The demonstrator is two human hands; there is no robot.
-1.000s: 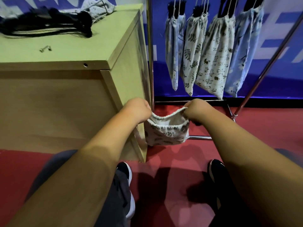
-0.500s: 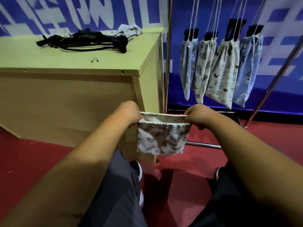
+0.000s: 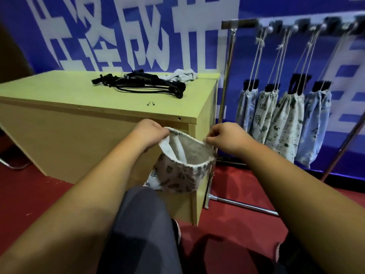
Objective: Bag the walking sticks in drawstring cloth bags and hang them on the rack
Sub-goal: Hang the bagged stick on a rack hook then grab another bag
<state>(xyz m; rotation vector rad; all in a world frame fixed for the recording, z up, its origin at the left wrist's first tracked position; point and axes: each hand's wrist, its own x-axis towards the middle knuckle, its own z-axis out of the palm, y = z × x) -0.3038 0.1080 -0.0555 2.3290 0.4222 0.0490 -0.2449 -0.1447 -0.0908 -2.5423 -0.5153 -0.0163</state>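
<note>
A white cloth bag with a leaf print [image 3: 177, 175] hangs in front of me with its mouth spread wide and its pale lining showing. My left hand [image 3: 150, 133] grips the rim on the left; my right hand [image 3: 223, 138] pinches the rim on the right. Folded black walking sticks [image 3: 142, 86] lie in a heap on the light wooden cabinet [image 3: 59, 95]. Several filled drawstring bags [image 3: 284, 123] hang by their cords from the metal rack [image 3: 229, 76] at the right, black handles sticking out of their tops.
A crumpled pale cloth bag [image 3: 183, 75] lies behind the sticks on the cabinet. Two small screws [image 3: 150, 103] sit near its front edge. The rack's foot bar [image 3: 243, 203] runs across the red floor. A blue banner covers the wall behind.
Both hands have lifted the bag higher and pulled its mouth from nearly flat into a wide round opening. The view has tilted up, showing the rack's top bar.
</note>
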